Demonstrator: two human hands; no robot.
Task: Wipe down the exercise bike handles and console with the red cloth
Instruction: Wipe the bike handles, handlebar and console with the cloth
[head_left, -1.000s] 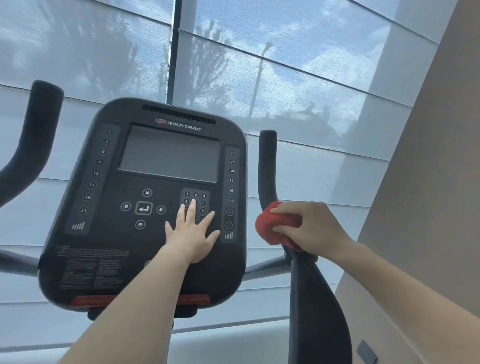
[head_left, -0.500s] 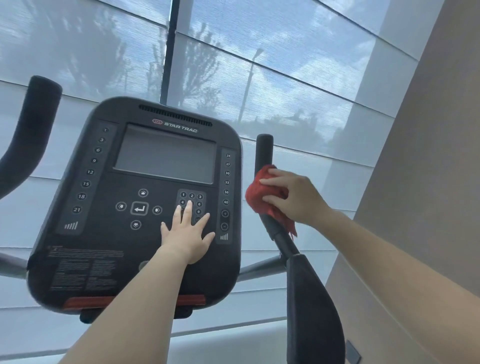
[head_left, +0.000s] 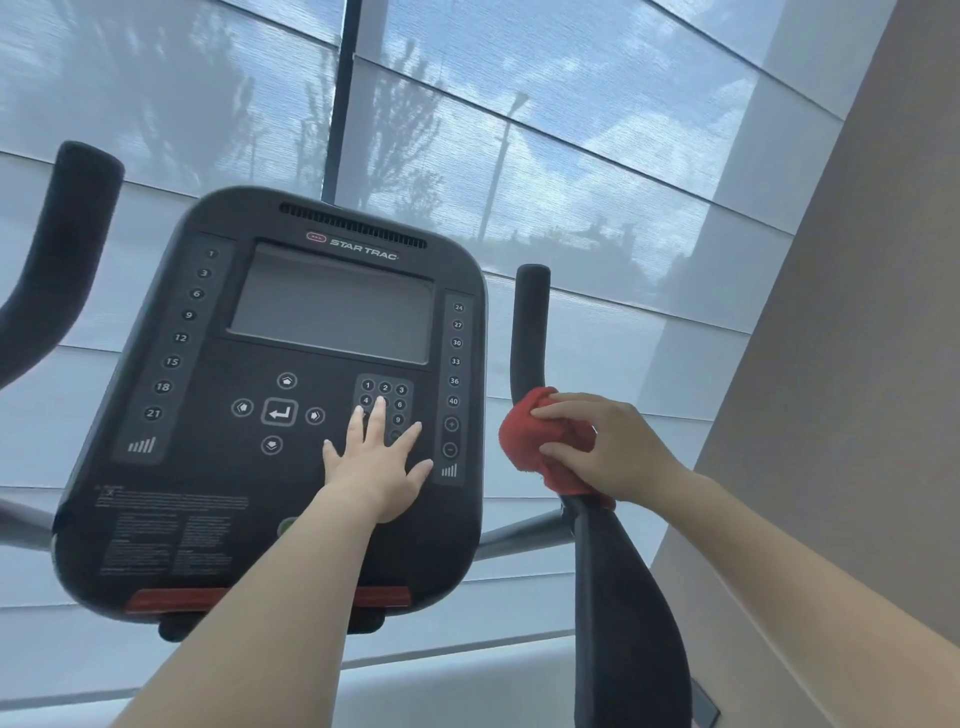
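Red cloth (head_left: 540, 441) is bunched round the right handle (head_left: 529, 332) of the exercise bike, at the bend where the upright grip meets the thicker black arm below. The right hand (head_left: 618, 449) clamps it there, thumb on top and fingers curled round the front. The cloth hides that stretch of the handle, and the palm cannot be seen. A corner of the cloth pokes out under the wrist, against the handle. The top of the grip stands bare above the cloth, and the thick lower arm runs out of the picture at the bottom edge.

The left hand (head_left: 376, 467) lies flat on the console (head_left: 208, 467), fingers straight and spread, holding nothing. Its fingertips (head_left: 382, 402) cover part of the number keypad (head_left: 400, 389), so only some digits can be read. A green spot (head_left: 287, 527) shows half hidden beside the forearm, and what it is cannot be told. The same forearm crosses the red strip (head_left: 171, 597) along the console's lower edge and splits it in two. The hands are well apart, with the console's right edge between them.

The screen (head_left: 332, 306) is a blank grey. The small print at the console's lower left is too blurred to read. The left handle (head_left: 57, 249) curves up at the far left and is cut off by the frame. Behind everything, trees and a lamp post show only as hazy shapes through the window blind (head_left: 571, 130). A beige wall (head_left: 857, 364) fills the right side.
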